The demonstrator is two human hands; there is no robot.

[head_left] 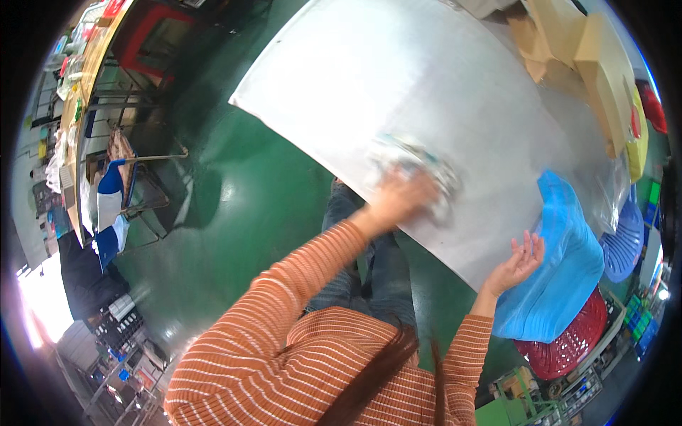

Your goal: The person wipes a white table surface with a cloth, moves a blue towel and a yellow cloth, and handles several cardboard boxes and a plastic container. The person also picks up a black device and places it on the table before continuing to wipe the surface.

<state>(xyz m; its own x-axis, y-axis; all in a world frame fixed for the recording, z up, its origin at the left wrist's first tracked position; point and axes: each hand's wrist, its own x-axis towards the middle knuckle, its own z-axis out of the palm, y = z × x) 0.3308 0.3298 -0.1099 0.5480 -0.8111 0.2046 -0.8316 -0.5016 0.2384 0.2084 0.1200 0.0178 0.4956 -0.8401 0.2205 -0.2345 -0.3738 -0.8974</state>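
Left hand (399, 199) fingers clamped on a crumpled clear plastic bag (415, 174) out on the grey worktop (398, 85), right hand (517, 264) open with fingers spread, holding nothing, at the worktop's near edge against the blue bag stack (561, 277).

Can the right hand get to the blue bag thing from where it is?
Probably yes. The right hand is open, palm up, right at the edge of the blue plastic bag at the steel table's rim. Nothing lies between them, though actual contact is hard to tell.
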